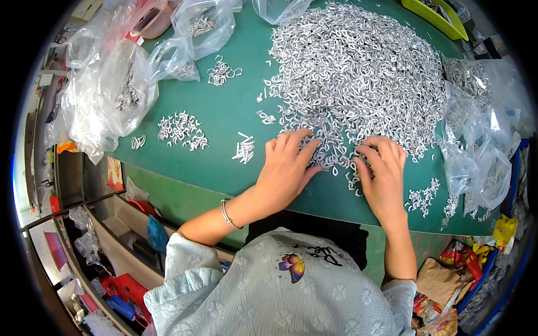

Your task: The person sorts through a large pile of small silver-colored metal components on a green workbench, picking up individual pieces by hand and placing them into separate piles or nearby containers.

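Observation:
A big heap of small silver metal hooks and loops point(358, 73) covers the far right of the green table point(213, 151). At its near edge, my left hand point(287, 165) lies palm down, fingers and thumb apart. Its fingertips touch or hover just over loose pieces. Beside it, my right hand point(384, 173) bends over the heap's near edge with curled fingers and a gap between thumb and forefinger. What lies under its fingertips is partly hidden. Between the hands is a thin spread of loose loops point(330, 147).
Small piles sit at left: curved pieces point(183, 130), short rods point(244, 148) and rings point(223, 71). Another small pile point(422, 197) lies near the right front edge. Clear plastic bags point(112, 89) crowd the left, more bags point(476, 140) the right. A yellow-green tray point(437, 17) stands far right.

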Available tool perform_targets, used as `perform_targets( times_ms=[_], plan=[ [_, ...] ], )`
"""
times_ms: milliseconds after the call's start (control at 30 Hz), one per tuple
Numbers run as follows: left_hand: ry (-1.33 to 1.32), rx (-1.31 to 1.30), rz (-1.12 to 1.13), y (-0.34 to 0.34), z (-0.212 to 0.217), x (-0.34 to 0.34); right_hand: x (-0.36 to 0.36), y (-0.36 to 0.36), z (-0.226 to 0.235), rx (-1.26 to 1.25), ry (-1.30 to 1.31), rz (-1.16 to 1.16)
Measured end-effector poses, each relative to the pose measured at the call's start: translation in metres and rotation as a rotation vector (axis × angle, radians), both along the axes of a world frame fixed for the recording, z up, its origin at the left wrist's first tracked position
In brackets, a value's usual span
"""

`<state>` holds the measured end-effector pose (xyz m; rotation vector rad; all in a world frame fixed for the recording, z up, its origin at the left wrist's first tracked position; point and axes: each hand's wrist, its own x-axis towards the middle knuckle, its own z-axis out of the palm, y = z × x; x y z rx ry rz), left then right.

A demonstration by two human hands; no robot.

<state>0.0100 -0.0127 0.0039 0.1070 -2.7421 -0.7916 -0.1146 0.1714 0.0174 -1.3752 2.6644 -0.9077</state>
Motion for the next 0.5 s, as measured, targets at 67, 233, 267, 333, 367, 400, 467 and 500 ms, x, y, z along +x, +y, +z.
perform_targets(
  times_ms=[67,233,267,333,367,400,467,500],
  plan=[
    [-0.048,-0.014,0.047,-0.001,-0.005,-0.003,0.002,-0.018,-0.003,0.011,0.046,0.022],
    [-0.060,-0.015,-0.093,-0.003,-0.002,0.007,0.006,-0.028,-0.012,0.024,0.075,0.057],
    [-0.064,0.007,-0.124,-0.006,-0.001,0.009,0.006,-0.026,-0.012,0.038,0.075,0.067],
    [-0.020,0.051,-0.043,-0.012,0.000,0.009,0.006,-0.022,-0.011,0.066,0.076,0.086],
    [0.003,0.076,-0.006,-0.014,-0.001,0.008,0.006,-0.021,-0.010,0.048,0.060,0.070],
    [0.008,0.048,0.021,-0.016,-0.002,0.005,0.005,-0.020,-0.008,0.029,0.044,0.053],
    [0.019,-0.012,0.080,-0.019,-0.005,-0.003,0.006,-0.020,-0.005,0.013,0.023,0.035],
    [0.032,-0.034,0.084,-0.020,-0.007,-0.007,0.007,-0.022,-0.003,0.017,0.019,0.034]
  ],
)
